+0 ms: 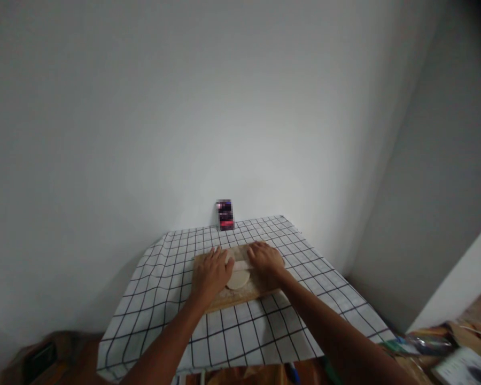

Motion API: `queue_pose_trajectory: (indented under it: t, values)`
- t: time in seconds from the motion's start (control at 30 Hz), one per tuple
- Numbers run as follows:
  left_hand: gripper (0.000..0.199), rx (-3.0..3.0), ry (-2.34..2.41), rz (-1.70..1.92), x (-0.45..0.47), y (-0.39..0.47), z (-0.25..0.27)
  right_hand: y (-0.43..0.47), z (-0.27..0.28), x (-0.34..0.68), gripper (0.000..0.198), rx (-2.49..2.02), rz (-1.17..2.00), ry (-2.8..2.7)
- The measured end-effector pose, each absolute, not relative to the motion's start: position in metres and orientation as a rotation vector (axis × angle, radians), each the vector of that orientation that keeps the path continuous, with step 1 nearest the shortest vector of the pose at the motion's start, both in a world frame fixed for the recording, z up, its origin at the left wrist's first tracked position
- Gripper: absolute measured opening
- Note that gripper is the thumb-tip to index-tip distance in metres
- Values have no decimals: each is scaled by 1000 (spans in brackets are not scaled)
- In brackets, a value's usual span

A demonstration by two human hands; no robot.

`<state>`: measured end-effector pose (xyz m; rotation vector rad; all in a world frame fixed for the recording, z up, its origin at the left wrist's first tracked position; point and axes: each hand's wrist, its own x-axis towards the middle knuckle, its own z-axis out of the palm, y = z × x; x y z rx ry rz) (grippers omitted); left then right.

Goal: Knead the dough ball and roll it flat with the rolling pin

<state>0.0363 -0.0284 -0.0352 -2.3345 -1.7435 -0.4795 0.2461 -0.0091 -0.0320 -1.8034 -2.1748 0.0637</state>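
Note:
A wooden board [220, 306] lies on the table with a flat, round piece of pale dough [238, 280] on it. Across the dough's far edge runs a light-coloured rolling pin [242, 265], showing mainly between my hands. My left hand [214, 272] is over the pin's left part, its fingers laid forward over it and the thumb towards the middle. On the right part, my right hand [265, 258] has its fingers bent over the pin. Both palms hide the pin's ends for the most part.
A white cloth with black checks [232, 334] covers the table. Against the wall at the back stands a small dark, blurred-out upright item [225, 215]. Bags and papers [444, 347] are low at the right; a brown box-like thing [40, 358] is at lower left.

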Motion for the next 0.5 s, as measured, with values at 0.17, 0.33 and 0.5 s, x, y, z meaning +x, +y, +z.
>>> queue_pose_trajectory:
  t: [0.17,0.33,0.5]
  values:
    - [63,-2393,-1626,-520,33,-71,-40,-48,-42,248,48,-1720,-24,-2116]
    - [70,-2485,-1554,-568,27,-115,-50,-75,-54,262,48,-1514,45,-2156]
    - [64,-2717,-1608,-831,3,-130,-49,-75,-66,269,55,-1481,60,-2116]
